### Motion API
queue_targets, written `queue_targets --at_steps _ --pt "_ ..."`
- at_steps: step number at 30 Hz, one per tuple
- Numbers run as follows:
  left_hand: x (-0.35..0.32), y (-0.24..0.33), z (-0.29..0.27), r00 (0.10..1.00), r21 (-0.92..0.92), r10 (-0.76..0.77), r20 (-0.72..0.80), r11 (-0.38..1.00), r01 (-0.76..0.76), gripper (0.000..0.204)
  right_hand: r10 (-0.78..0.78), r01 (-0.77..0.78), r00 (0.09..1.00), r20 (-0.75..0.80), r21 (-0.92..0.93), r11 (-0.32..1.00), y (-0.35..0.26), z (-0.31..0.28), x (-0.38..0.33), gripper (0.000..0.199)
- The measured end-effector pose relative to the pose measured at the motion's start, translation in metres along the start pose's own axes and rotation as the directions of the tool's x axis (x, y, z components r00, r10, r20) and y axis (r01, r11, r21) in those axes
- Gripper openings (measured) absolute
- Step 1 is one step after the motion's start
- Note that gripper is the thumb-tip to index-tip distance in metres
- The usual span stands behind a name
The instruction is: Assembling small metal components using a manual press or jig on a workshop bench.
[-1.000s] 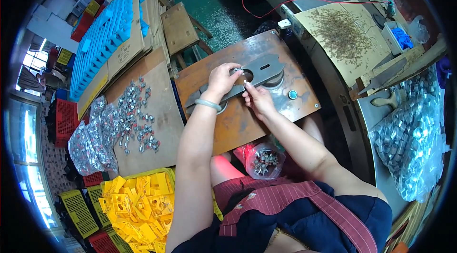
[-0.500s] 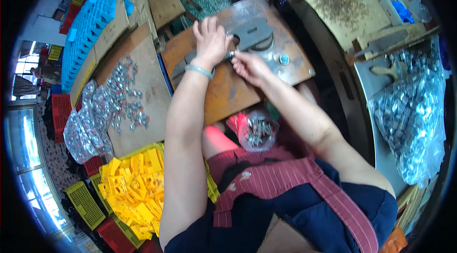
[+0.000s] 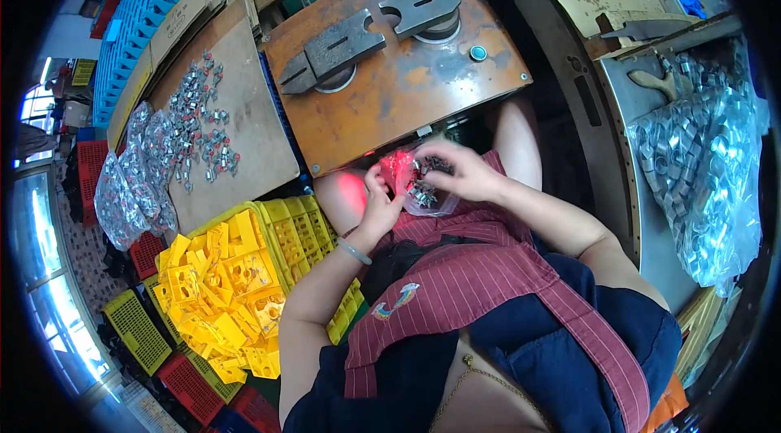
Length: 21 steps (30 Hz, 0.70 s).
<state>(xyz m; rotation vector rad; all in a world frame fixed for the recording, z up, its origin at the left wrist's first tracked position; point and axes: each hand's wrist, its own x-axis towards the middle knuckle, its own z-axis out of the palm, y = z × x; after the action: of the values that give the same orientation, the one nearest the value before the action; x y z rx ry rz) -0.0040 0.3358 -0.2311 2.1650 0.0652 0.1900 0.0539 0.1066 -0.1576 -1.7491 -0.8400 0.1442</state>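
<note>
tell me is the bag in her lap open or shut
Open: the right hand reaches into the plastic bag of small metal parts, while the left hand holds its edge.

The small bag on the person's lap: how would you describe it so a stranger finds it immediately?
Start at the rusty orange worktable and look just below its near edge. There the left hand and the right hand meet over a clear plastic bag of small metal parts. Unlike the big bags at the sides, it glows red.

Small metal parts point(image 3: 423, 181) in clear bag point(image 3: 427, 203): kind indistinct, possibly clips; partly hidden under right hand point(image 3: 464, 172).
</note>
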Motion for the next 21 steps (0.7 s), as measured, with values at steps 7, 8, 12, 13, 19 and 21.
queue_targets --at_steps 7,8,12,13,19,21 --pt "0.011 -0.049 0.037 0.968 -0.420 -0.210 0.134 0.873 0.248 0.017 0.598 -0.566 0.800 -0.044 0.275 0.777 0.113 0.023 -0.023 0.033" --pt "0.010 -0.041 0.042 0.957 -0.587 -0.250 0.149 0.756 0.289 0.019 0.599 -0.558 0.796 -0.085 0.280 0.781 0.121 0.027 -0.022 0.029" --pt "0.008 -0.001 0.024 0.954 -0.634 -0.232 0.189 0.713 0.299 0.024 0.394 -0.366 0.865 -0.309 0.146 0.919 0.092 0.017 -0.004 0.026" --pt "0.003 0.013 0.013 0.954 -0.633 -0.237 0.182 0.714 0.298 0.024 0.273 -0.312 0.907 -0.321 -0.073 0.947 0.062 0.009 0.005 0.025" --pt "0.016 0.017 -0.004 0.970 -0.655 -0.206 0.127 0.718 0.238 0.034 0.293 -0.355 0.905 -0.307 -0.170 0.919 0.017 -0.019 0.032 0.028" --pt "0.017 0.015 0.005 0.968 -0.566 -0.240 0.078 0.788 0.241 0.035 -0.230 -0.051 0.910 -0.345 -0.643 0.765 0.021 -0.013 0.023 0.024"
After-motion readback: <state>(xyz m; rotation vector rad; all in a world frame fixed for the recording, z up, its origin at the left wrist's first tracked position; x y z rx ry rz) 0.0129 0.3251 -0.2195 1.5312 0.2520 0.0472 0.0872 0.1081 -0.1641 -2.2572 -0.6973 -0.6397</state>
